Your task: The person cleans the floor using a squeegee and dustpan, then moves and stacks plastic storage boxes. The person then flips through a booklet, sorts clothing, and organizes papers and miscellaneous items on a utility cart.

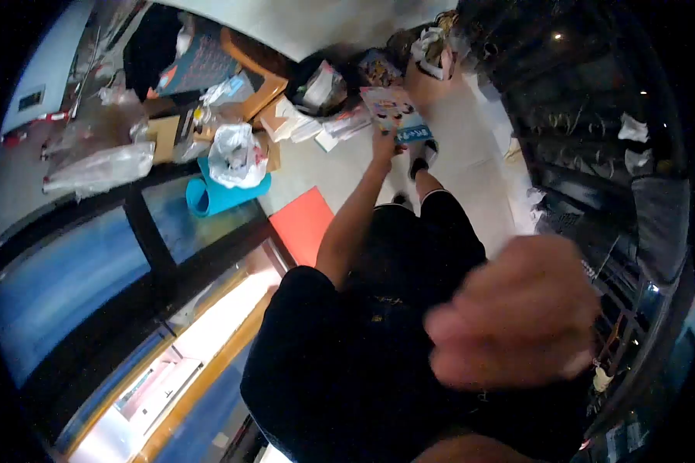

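My left hand (384, 147) is stretched out in front of me, its fingers closed on the near edge of a colourful printed booklet (398, 112) with pink and blue areas. The booklet is held above the floor, near my foot. Close to the camera at the lower right, my right hand (517, 312) is large and blurred. Its fingers are curled in, and whatever they may hold cannot be made out.
A white plastic bag (238, 156) rests by a rolled turquoise mat (228, 194). A red-orange sheet (305, 224) lies left of my legs. Papers (293, 119), a dark bag (320, 89) and a wooden chair (259, 77) stand ahead. Dark racks (579, 131) line the right.
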Demonstrator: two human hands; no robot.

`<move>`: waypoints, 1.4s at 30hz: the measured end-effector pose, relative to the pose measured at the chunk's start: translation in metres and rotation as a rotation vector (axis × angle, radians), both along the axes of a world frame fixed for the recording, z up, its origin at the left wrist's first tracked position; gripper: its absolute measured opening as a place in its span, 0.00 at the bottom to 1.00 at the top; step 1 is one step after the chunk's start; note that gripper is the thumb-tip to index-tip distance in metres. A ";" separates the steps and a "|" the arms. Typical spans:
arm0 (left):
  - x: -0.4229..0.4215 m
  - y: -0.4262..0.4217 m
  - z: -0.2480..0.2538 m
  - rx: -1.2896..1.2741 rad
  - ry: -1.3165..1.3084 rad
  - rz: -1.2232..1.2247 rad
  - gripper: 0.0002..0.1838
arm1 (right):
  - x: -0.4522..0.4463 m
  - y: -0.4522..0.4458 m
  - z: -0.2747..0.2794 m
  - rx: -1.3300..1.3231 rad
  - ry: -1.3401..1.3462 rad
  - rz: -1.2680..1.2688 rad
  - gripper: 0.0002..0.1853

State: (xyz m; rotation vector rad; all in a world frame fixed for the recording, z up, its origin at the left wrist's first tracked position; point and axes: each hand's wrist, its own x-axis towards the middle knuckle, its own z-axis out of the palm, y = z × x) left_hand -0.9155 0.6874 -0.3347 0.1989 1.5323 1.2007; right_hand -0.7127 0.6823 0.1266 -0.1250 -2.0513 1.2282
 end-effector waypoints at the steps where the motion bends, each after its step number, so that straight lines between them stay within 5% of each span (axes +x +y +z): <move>1: -0.012 0.034 -0.016 0.023 0.002 -0.017 0.15 | 0.001 0.026 -0.033 -0.118 -0.147 -0.041 0.19; 4: -0.045 0.074 -0.038 -0.071 -0.220 0.071 0.20 | 0.003 0.065 -0.093 -0.299 -0.438 -0.144 0.26; 7: -0.069 0.059 -0.098 -0.549 0.225 -0.557 0.22 | 0.020 0.083 -0.188 -0.271 -0.802 -0.476 0.19; 9: -0.074 0.052 -0.132 -0.382 0.758 -0.828 0.21 | 0.063 0.055 -0.294 0.001 -1.644 -0.624 0.20; 10: -0.074 0.034 -0.141 -0.288 0.889 -0.883 0.21 | 0.078 0.050 -0.315 -0.066 -1.711 -0.557 0.21; 12: -0.089 0.003 -0.136 -0.073 0.744 -1.026 0.19 | 0.091 0.024 -0.368 -0.251 -1.763 -0.607 0.22; 13: -0.096 -0.008 -0.149 0.019 0.676 -1.091 0.18 | 0.102 0.001 -0.403 -0.433 -1.459 -0.672 0.21; 15: -0.103 -0.004 -0.168 0.822 1.437 -1.491 0.15 | 0.122 -0.053 -0.449 -0.697 -0.976 -0.928 0.18; 16: -0.060 0.020 -0.144 0.543 1.401 -1.810 0.13 | 0.126 -0.089 -0.463 -0.787 -0.800 -1.085 0.17; 18: -0.024 0.026 -0.129 0.399 1.097 -1.960 0.12 | 0.090 -0.139 -0.515 -1.718 0.015 -1.655 0.14; 20: 0.004 0.026 -0.116 0.298 0.863 -2.016 0.11 | 0.071 -0.242 -0.534 -1.900 0.329 -1.981 0.15; 22: 0.033 0.025 -0.116 0.269 0.757 -2.109 0.10 | 0.041 -0.334 -0.529 -2.181 0.427 -1.899 0.17; 24: 0.070 0.033 -0.111 0.255 0.737 -2.227 0.10 | 0.006 -0.407 -0.531 -2.250 0.536 -1.828 0.17; 28: 0.146 0.002 -0.094 0.244 0.789 -2.402 0.10 | -0.091 -0.550 -0.566 -2.308 0.590 -2.178 0.17; 31: 0.242 -0.004 -0.085 0.253 0.847 -2.564 0.12 | -0.096 -0.540 -0.539 -2.344 1.378 -2.312 0.16; 34: 0.320 -0.015 -0.067 0.216 0.911 -2.607 0.13 | -0.107 -0.539 -0.543 -2.387 1.371 -2.203 0.17; 35: 0.344 -0.021 -0.067 0.212 0.929 -2.621 0.14 | -0.114 -0.539 -0.566 -2.378 1.188 -2.194 0.20; 36: 0.371 -0.032 -0.066 0.212 0.947 -2.634 0.15 | -0.112 -0.539 -0.589 -2.434 0.692 -2.347 0.22; 38: 0.426 -0.037 -0.097 0.223 0.954 -2.660 0.16 | -0.111 -0.529 -0.606 -2.317 0.851 -2.336 0.23; 42: 0.535 -0.142 -0.110 0.092 0.722 -2.607 0.15 | -0.065 -0.551 -0.549 -2.307 1.010 -2.452 0.22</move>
